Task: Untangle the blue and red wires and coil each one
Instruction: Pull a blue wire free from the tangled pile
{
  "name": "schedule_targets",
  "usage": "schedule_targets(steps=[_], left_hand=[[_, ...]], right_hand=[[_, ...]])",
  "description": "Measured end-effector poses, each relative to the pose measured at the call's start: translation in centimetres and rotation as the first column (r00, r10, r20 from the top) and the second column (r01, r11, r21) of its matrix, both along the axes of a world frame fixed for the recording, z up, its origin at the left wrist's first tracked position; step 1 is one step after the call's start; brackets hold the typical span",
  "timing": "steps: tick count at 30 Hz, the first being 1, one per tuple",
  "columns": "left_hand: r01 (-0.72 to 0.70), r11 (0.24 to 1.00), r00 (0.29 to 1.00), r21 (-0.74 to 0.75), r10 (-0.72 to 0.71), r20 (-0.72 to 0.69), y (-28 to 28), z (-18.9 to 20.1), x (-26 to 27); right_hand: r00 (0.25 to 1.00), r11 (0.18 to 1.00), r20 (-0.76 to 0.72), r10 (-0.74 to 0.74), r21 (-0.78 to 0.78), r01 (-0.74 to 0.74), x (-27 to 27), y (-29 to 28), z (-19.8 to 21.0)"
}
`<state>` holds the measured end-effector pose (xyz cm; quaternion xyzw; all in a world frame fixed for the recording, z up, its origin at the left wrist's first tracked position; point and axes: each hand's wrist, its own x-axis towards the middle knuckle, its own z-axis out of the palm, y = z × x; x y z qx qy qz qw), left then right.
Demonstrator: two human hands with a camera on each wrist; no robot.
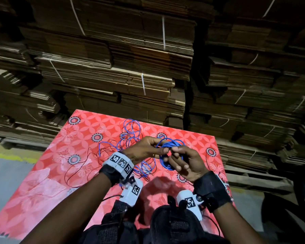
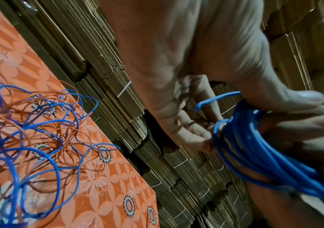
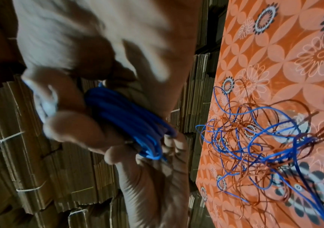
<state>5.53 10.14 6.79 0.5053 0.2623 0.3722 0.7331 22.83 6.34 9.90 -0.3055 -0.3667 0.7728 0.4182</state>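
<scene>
Hands meeting above a table draped in a red floral tablecloth. Left hand raised off the cloth, fingers and thumb curled, pinching the upper edge of a blue wire coil. Right hand palm up beneath the same coil, fingers curled round its bundled loops, thumb pressing on top. Coil made of many tight turns, held clear of the table between both hands. From the left wrist view, a short free end of blue wire sticking out beside the thumb, the coiled strands passing over the fingers. From the right wrist view, the same bundle clamped between thumb and fingers, somewhat blurred. Behind and left of the hands, a loose tangle of uncoiled blue wire mixed with thin red wire, lying spread on the cloth; blue loops reaching toward the far edge, red strands trailing toward the left side. Further blue loops lying below the left wrist, near the coil; whether joined to it cannot be told. No box, tray or other container on the table; wires lying directly on the cloth. Black wrist straps with white marker blocks on both forearms. Beyond the table, tall stacks of flattened cardboard tied with white strapping, filling the background.
</scene>
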Motion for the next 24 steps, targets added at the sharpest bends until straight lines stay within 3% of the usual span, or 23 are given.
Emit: schedule_targets(steps=[7, 10, 16, 24], left_hand=[[-0.191, 0.971, 0.957, 0.142, 0.216, -0.194, 0.1, 0.2, -0.6], [-0.206, 0.949, 0.927, 0.238, 0.267, -0.264, 0.3, 0.3, -0.5], [-0.246, 0.928, 0.925, 0.281, 0.311, -0.217, 0.6, 0.2, 0.3], [-0.265, 0.878, 0.885, 0.4, 0.385, -0.261, 0.5, 1.0, 1.4]], right_hand=[[0.97, 0.995, 0.222, -0.094, 0.064, 0.082, 0.4, 0.9, 0.0], [0.953, 0.993, 0.286, -0.101, 0.08, 0.082, 0.7, 1.2, 0.1], [0.882, 0.957, 0.415, -0.225, 0.263, 0.121, 0.6, 1.8, 0.2], [0.751, 0.841, 0.498, -0.434, 0.522, 0.14, -0.2, 2.5, -0.9]])
